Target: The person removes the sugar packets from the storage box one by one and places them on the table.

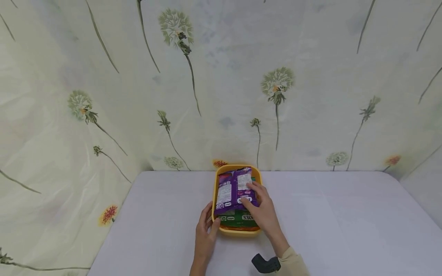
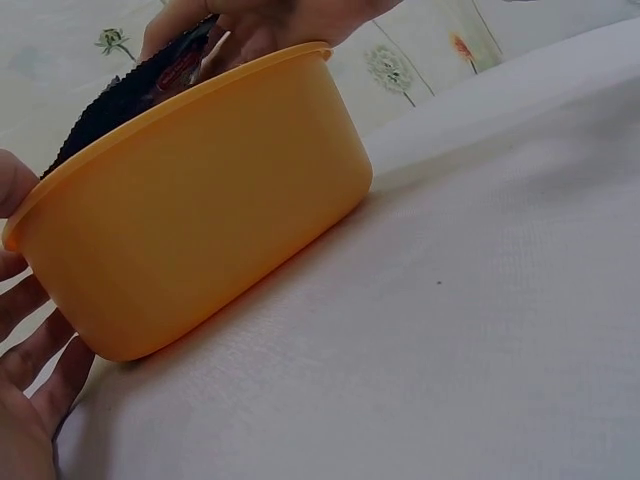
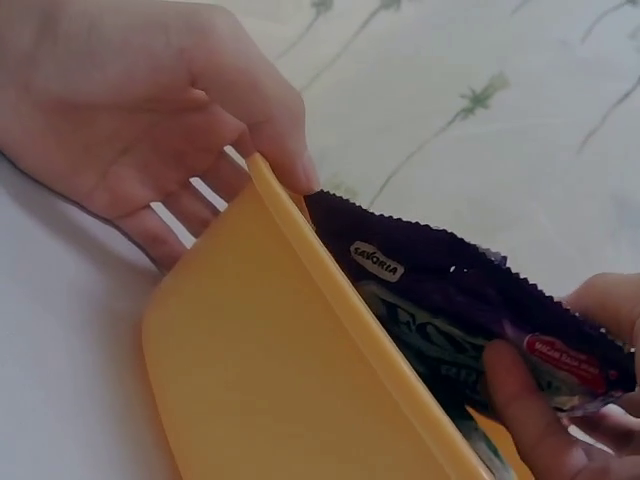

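Note:
A yellow plastic container point(image 1: 238, 233) stands on the table, with bagged sweets inside. On top lies a purple packet point(image 1: 228, 195), over a green packet point(image 1: 238, 219). My left hand point(image 1: 206, 235) grips the container's left front corner. Its thumb hooks over the rim and its fingers spread along the outer wall, as the left wrist view shows. My right hand point(image 1: 264, 212) holds the purple packet by its right side. In the right wrist view, the thumb point(image 3: 525, 410) presses on the packet's printed face. Part of the green packet is hidden under the purple one.
A white cloth covers the table point(image 1: 165, 214). Behind it hangs a pale curtain point(image 1: 228, 84) with dandelion prints, close to the container's far side. A black strap-like piece point(image 1: 266, 263) sits at the right wrist, by a beige sleeve point(image 1: 293, 262).

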Available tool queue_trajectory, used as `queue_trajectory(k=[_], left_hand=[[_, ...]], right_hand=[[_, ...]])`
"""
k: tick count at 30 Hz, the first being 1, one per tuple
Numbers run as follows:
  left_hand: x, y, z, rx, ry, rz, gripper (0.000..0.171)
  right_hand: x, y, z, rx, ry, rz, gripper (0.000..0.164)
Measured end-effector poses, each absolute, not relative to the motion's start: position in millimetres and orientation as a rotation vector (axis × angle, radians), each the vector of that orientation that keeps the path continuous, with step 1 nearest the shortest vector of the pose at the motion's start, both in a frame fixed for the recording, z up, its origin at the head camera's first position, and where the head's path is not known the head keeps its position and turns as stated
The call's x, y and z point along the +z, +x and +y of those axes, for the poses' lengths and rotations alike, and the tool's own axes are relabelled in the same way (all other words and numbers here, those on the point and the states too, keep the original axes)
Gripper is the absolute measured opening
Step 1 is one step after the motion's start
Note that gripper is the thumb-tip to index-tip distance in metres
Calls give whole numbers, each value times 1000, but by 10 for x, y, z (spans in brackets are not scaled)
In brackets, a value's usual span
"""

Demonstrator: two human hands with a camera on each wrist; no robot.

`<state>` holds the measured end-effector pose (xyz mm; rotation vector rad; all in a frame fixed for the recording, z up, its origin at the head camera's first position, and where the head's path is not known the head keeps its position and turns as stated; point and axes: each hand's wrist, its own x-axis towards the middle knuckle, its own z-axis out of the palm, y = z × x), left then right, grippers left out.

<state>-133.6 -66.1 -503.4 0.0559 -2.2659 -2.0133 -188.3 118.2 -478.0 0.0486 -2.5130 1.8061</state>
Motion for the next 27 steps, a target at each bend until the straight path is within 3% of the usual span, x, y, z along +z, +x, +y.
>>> queue_trajectory(k=[8,27], left_hand=[[-5023,-1335,-668,-1999,55,-2281,56],[-5157,-1385,-683,-1982,59,-2272,56]], right_hand=[[-4759,-1849,1182,1876,15,-2441,45],[-4781,-1781,1257,1974,32,-2321,48]])
